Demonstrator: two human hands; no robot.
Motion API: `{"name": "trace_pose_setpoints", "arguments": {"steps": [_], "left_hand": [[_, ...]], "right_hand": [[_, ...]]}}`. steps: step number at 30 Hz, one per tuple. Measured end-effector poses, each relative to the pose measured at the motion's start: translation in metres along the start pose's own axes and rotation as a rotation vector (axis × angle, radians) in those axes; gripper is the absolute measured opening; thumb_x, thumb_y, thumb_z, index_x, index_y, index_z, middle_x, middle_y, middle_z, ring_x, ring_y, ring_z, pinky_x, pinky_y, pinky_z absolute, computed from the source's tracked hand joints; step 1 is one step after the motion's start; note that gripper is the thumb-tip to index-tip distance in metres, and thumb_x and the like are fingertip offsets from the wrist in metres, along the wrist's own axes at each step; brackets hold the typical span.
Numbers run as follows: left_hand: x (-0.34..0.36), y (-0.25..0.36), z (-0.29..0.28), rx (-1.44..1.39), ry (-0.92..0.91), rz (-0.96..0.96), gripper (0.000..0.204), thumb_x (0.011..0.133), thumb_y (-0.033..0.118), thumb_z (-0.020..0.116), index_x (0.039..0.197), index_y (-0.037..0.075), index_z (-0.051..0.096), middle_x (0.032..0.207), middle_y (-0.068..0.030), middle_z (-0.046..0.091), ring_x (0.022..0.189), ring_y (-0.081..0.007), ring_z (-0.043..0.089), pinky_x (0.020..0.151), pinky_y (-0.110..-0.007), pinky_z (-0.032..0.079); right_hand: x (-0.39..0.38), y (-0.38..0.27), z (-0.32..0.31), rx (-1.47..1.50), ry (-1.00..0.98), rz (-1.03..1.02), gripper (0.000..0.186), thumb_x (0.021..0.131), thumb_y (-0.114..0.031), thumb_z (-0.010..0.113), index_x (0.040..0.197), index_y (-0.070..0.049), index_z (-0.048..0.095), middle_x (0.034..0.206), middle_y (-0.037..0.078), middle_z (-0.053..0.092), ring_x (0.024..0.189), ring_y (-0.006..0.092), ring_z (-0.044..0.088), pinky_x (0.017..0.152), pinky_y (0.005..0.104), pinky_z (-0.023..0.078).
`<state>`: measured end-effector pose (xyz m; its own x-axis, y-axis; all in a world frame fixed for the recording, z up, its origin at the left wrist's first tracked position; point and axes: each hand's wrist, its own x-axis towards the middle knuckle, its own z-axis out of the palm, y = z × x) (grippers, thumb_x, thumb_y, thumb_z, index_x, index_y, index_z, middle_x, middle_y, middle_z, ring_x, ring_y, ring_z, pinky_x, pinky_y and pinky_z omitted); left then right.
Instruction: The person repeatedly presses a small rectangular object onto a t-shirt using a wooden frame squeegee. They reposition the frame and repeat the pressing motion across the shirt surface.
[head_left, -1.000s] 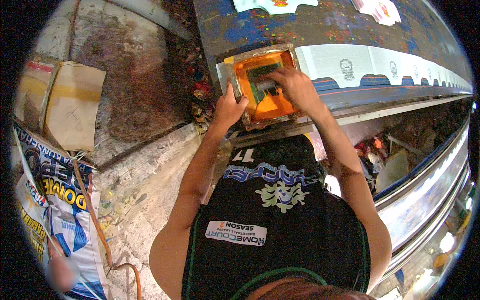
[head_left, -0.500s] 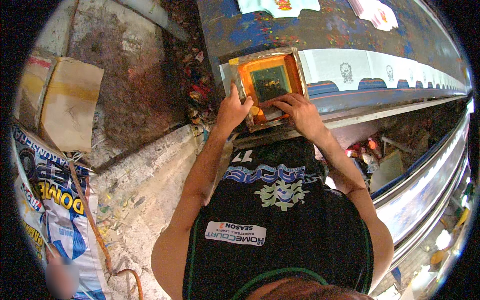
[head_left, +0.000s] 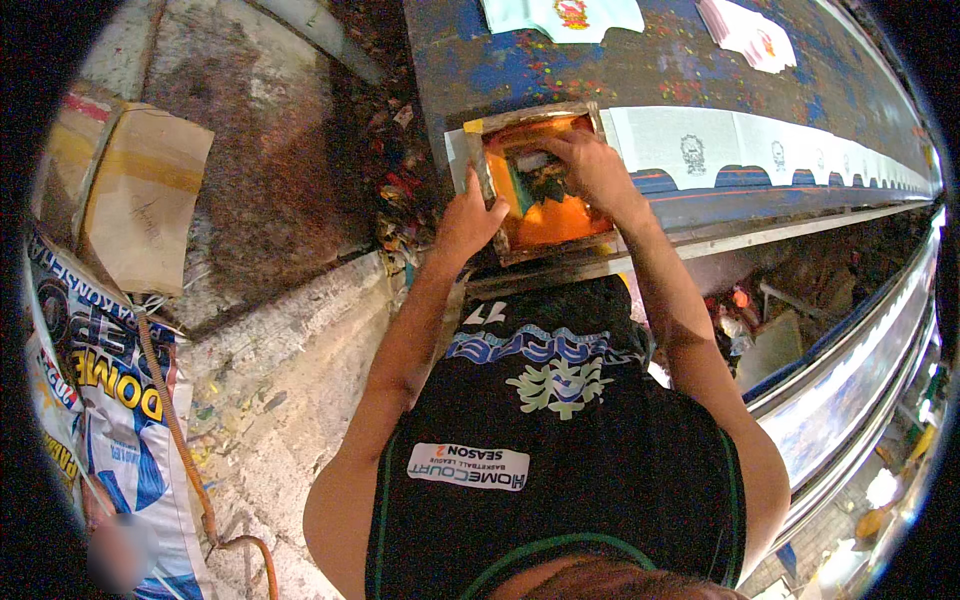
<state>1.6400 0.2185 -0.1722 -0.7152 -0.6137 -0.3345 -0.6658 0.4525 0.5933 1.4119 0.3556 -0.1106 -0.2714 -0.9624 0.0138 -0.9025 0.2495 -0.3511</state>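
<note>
A small wooden-framed printing screen (head_left: 556, 249) with orange mesh lies over the near left end of a row of white cut pieces (head_left: 655, 150). Dark ink is spread in the upper middle of its mesh. My left hand (head_left: 470, 218) grips the left rail, thumb on the inner side and index finger stretched along the wood. Inside the frame, my right hand (head_left: 597, 172) is closed on a squeegee (head_left: 530, 162) near the far rail. Most of the squeegee is hidden by the fingers.
Further along the row, pieces carry a dark printed emblem (head_left: 692, 153). Pale green pieces (head_left: 568, 16) and a pinkish-white stack (head_left: 748, 35) lie on the far side of the paint-spotted table (head_left: 620, 75). Cardboard (head_left: 148, 205) and a printed sack (head_left: 135, 430) are at left.
My right hand has moved the squeegee from the near side of the screen to its far side. My left hand stays on the left rail.
</note>
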Motion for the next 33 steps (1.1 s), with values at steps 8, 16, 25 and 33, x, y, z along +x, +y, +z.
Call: {"name": "trace_pose_setpoints", "arguments": {"steps": [8, 16, 25, 33], "left_hand": [[0.000, -0.001, 0.003, -0.085, -0.017, -0.063, 0.102, 0.097, 0.042, 0.073, 0.168, -0.010, 0.021, 0.113, -0.0401, 0.073, 0.105, -0.0550, 0.073, 0.092, -0.059, 0.059], [-0.003, 0.004, -0.002, -0.035, 0.071, -0.004, 0.109, 0.098, 0.037, 0.074, 0.173, -0.007, 0.009, 0.098, -0.0323, 0.078, 0.089, -0.0493, 0.078, 0.079, -0.055, 0.061], [0.014, 0.081, 0.038, -0.087, 0.151, 0.106, 0.108, 0.099, 0.036, 0.074, 0.173, -0.007, 0.008, 0.092, -0.0296, 0.077, 0.084, -0.0466, 0.077, 0.077, -0.054, 0.060], [0.057, 0.198, 0.129, -0.095, 0.064, 0.105, 0.105, 0.097, 0.031, 0.075, 0.172, -0.007, 0.012, 0.094, -0.0291, 0.078, 0.083, -0.0481, 0.078, 0.074, -0.052, 0.062]], "right_hand": [[-0.095, -0.037, 0.001, 0.146, 0.058, -0.042, 0.054, 0.084, 0.001, 0.070, 0.136, -0.010, 0.073, 0.132, 0.011, 0.072, 0.124, 0.0362, 0.068, 0.105, 0.0479, 0.059], [-0.102, -0.034, 0.004, 0.104, 0.127, -0.076, 0.050, 0.085, -0.004, 0.068, 0.134, -0.010, 0.074, 0.136, 0.008, 0.070, 0.130, 0.0328, 0.066, 0.108, 0.0442, 0.058], [-0.140, 0.045, -0.017, 0.059, 0.171, -0.041, 0.056, 0.082, -0.006, 0.072, 0.137, -0.013, 0.073, 0.139, 0.009, 0.069, 0.135, 0.0348, 0.062, 0.119, 0.0495, 0.051], [-0.195, 0.174, -0.059, 0.053, 0.138, 0.022, 0.064, 0.079, -0.008, 0.077, 0.142, -0.013, 0.071, 0.143, 0.008, 0.068, 0.137, 0.0359, 0.060, 0.117, 0.0486, 0.053]]}}
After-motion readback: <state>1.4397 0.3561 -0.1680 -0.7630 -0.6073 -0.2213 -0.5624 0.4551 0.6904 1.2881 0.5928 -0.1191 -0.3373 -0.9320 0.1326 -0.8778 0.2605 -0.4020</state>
